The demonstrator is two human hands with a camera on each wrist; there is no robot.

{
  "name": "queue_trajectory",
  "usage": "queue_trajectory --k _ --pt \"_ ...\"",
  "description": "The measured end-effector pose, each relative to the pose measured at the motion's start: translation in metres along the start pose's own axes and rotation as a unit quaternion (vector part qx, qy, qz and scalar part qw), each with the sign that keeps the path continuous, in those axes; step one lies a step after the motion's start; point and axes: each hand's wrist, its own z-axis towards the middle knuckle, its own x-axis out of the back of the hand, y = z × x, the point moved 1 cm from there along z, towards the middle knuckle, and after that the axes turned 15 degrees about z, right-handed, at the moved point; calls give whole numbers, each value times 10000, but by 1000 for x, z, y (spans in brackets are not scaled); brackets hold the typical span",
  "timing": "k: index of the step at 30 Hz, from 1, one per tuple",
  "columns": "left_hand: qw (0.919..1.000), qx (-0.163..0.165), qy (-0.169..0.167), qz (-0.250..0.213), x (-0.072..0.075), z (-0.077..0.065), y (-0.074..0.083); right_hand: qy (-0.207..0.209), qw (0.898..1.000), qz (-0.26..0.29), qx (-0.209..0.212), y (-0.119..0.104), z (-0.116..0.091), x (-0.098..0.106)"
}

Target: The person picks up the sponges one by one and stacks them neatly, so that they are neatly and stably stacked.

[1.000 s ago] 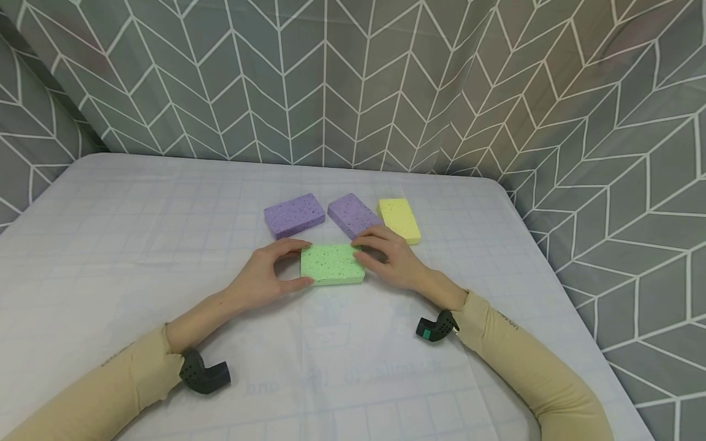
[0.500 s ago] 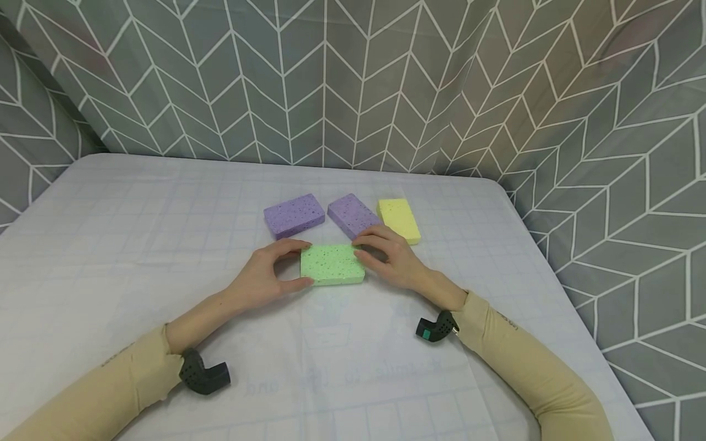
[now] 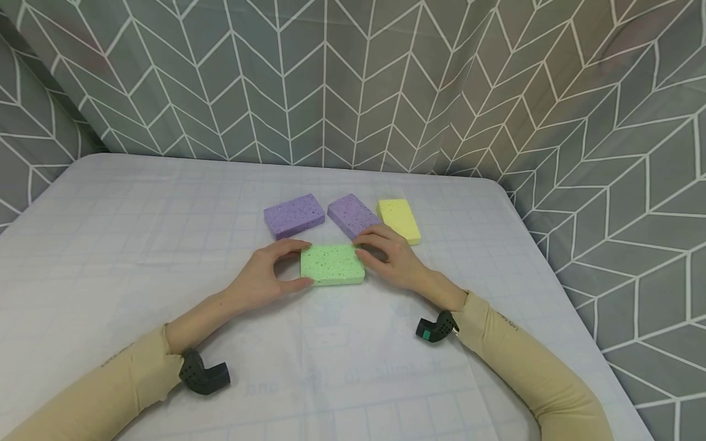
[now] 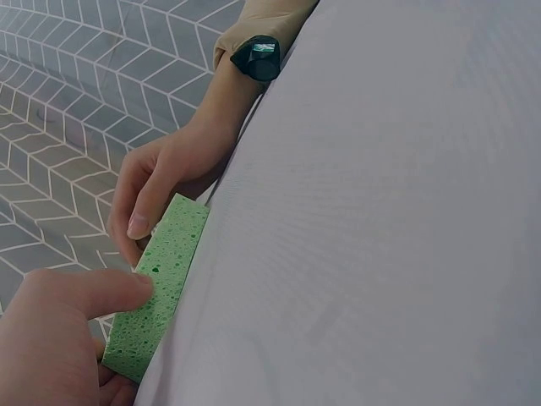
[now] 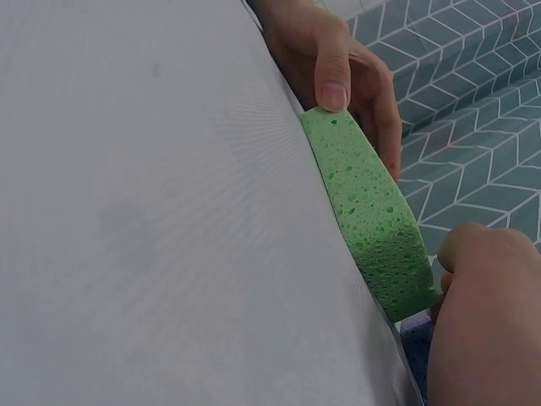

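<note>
A green sponge [image 3: 332, 264] lies flat near the middle of the table, its long side running left to right. My left hand [image 3: 268, 269] pinches its left end, thumb on the near side and fingers at the far side. At the right end is my right hand [image 3: 393, 257], with its curled fingers at the far right corner and its thumb just over the right edge. From the left wrist view, the green sponge [image 4: 161, 292] shows its porous near side, and the right hand [image 4: 173, 173] bends over its far end. The left thumb [image 5: 332, 72] presses the sponge's end in the right wrist view.
Behind the green sponge lie two purple sponges, a left one [image 3: 295, 216] and a right one [image 3: 351, 214] partly behind the right fingers. A yellow sponge [image 3: 399, 220] sits to their right. A white cloth [image 3: 138, 245] covers the table; patterned grey curtains [image 3: 342, 79] hang beyond.
The right thumb has slid slightly right and away, toward the green sponge's right edge. The left hand and all the sponges stay where they were.
</note>
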Motion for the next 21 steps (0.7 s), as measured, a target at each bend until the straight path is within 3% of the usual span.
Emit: queue_trajectory --k 21 --pt "10000 -51 53 -13 1 0 0 169 9998 -16 103 2 0 1"
